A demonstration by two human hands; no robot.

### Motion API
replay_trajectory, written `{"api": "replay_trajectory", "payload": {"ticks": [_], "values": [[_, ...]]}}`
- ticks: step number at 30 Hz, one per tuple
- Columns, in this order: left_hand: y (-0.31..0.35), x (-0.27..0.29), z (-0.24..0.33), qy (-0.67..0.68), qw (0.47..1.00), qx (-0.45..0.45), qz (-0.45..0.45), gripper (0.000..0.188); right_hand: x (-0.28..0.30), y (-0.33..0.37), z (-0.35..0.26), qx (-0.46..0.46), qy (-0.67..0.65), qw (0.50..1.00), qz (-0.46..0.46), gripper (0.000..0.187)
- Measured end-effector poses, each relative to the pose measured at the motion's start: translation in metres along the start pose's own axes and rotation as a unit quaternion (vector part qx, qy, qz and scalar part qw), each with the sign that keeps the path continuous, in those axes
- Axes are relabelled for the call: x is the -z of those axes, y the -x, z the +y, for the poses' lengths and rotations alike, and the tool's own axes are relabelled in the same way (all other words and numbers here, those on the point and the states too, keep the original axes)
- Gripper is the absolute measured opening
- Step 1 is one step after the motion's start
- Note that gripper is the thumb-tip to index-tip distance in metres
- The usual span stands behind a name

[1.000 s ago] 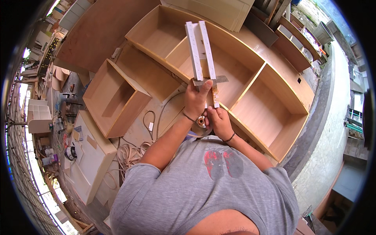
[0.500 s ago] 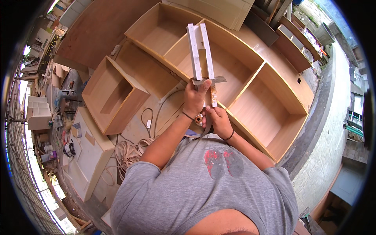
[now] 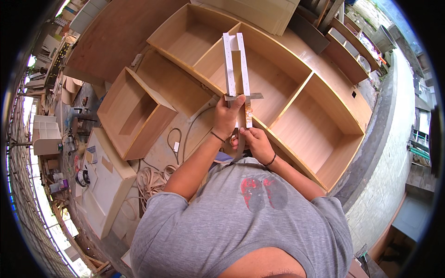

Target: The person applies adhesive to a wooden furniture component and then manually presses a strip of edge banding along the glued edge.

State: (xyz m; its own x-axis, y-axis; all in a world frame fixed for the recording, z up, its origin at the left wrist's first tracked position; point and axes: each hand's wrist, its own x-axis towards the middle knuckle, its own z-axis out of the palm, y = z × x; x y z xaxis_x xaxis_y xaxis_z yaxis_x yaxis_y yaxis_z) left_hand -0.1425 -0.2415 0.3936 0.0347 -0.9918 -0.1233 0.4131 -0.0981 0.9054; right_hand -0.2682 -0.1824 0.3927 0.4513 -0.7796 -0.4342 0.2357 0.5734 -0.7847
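In front of my chest is a long two-railed piece with white, dotted rails [image 3: 229, 65], pointing away from me. A thin flat grey crosspiece [image 3: 256, 96] lies across its near part. My left hand [image 3: 224, 116] is closed around the piece just below this crosspiece, thumb on top. At the near end, my right hand [image 3: 257, 144] pinches a grey-brown flat strip [image 3: 241, 142], which hangs toward my shirt. Beside the right fingers, a stained white and orange leg [image 3: 249, 112] of the piece shows. The palm sides of both hands are hidden.
Beyond my hands lies a large open wooden cabinet [image 3: 310, 75] with dividers. To the left stand a smaller wooden box [image 3: 151, 129] and a white panel [image 3: 99, 194]. Coiled pale banding [image 3: 153, 180] and a cord [image 3: 185, 139] lie on the floor by my left arm.
The railed piece and both hands have shifted slightly left, and its far end has come a little nearer. A round end visible by my right fingers earlier no longer shows.
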Motion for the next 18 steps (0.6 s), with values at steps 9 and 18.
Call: {"api": "replay_trajectory", "payload": {"ticks": [9,18], "values": [[0.007,0.046,0.037,-0.019,0.938,0.254,-0.236,0.043,0.078,0.014,-0.109,0.224,0.229,0.947,-0.007,0.032],[0.026,0.05,0.053,-0.062,0.897,0.272,-0.344,0.045,0.055,0.003,-0.165,0.15,0.454,0.87,-0.116,0.043]]}}
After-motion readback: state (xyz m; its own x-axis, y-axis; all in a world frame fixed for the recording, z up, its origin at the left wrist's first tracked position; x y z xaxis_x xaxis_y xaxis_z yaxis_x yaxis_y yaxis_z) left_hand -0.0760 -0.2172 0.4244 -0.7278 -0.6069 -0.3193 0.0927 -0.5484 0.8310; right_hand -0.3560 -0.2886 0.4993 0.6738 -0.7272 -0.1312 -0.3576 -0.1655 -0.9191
